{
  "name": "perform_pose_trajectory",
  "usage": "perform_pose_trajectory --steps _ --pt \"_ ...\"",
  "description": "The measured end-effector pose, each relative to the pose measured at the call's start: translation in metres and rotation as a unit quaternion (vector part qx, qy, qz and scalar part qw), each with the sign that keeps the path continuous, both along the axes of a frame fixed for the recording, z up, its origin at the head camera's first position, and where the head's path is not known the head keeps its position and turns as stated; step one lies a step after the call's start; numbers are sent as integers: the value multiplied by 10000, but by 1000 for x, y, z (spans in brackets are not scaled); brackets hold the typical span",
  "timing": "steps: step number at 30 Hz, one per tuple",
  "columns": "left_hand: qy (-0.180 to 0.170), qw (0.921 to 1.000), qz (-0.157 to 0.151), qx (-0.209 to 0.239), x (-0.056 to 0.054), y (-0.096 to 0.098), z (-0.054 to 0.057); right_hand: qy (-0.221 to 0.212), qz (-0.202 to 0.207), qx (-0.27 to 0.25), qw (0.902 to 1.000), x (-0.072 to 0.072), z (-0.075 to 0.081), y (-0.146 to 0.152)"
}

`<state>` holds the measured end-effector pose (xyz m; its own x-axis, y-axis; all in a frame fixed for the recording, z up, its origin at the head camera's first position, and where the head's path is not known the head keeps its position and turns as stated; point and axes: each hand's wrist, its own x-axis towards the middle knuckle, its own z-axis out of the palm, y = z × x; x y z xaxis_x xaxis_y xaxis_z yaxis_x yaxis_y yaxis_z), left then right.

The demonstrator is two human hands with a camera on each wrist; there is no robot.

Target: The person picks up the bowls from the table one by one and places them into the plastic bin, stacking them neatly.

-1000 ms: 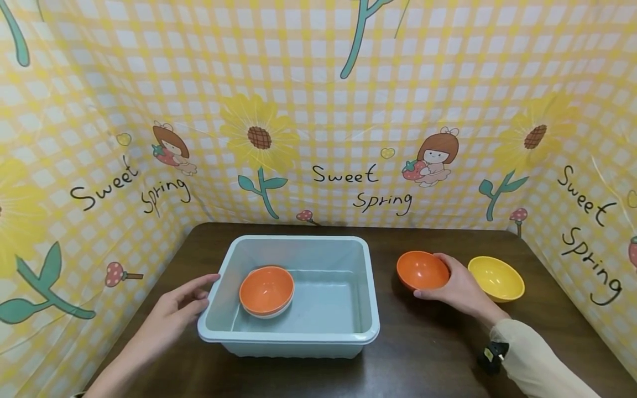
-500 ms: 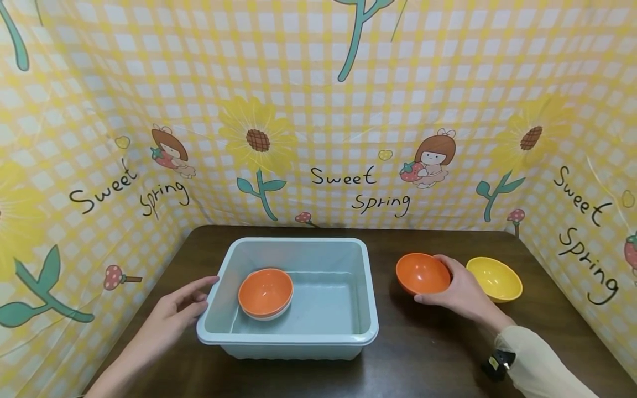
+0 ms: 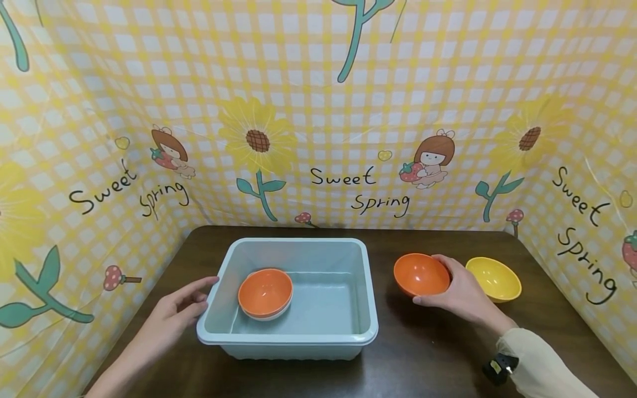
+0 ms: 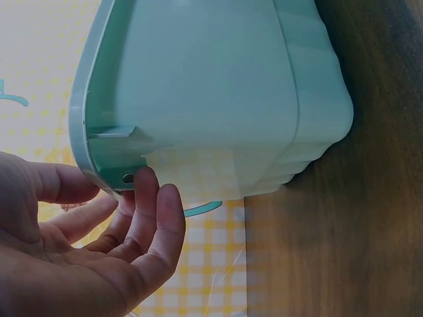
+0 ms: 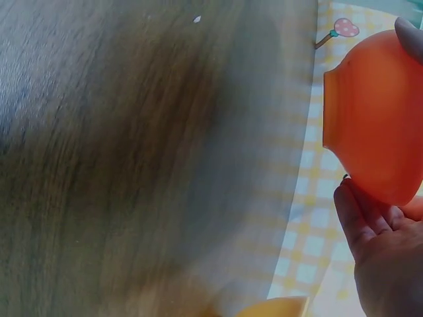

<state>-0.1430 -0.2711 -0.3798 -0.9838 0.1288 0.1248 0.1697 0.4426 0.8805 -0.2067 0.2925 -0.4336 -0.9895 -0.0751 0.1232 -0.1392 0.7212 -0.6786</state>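
My right hand [image 3: 460, 290] holds an orange bowl [image 3: 420, 275] by its right side, thumb at the near side and fingers at the far side. In the right wrist view the bowl's foot [image 5: 330, 109] shows bare, over the table. My left hand [image 3: 174, 312] grips the left rim of a pale blue-green plastic basin [image 3: 291, 338]; the left wrist view shows fingertips [image 4: 145, 178] tucked under that rim. Inside the basin, toward its left, sits another orange bowl [image 3: 266, 292], nested in a white-rimmed bowl [image 3: 271, 317] that is mostly hidden.
A yellow bowl [image 3: 495, 279] stands on the dark wooden table [image 3: 418, 354], just right of my right hand. Behind and at both sides hangs a yellow checked cloth [image 3: 318, 138] with printed flowers and lettering. The basin's high walls surround the nested bowls.
The orange bowl in my right hand has shifted very slightly left. The left hand, the basin and the yellow bowl keep their places, apart from a small camera shift.
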Motion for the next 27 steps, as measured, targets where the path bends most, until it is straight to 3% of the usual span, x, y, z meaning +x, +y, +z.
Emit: perform_pose_trajectory --steps 14,27 --pt "-12 9999 -113 0 -1 0 2 349 120 21 9993 10 18 -9" --pt "-18 9999 -104 93 0 0 2 395 146 23 9991 18 33 -16"
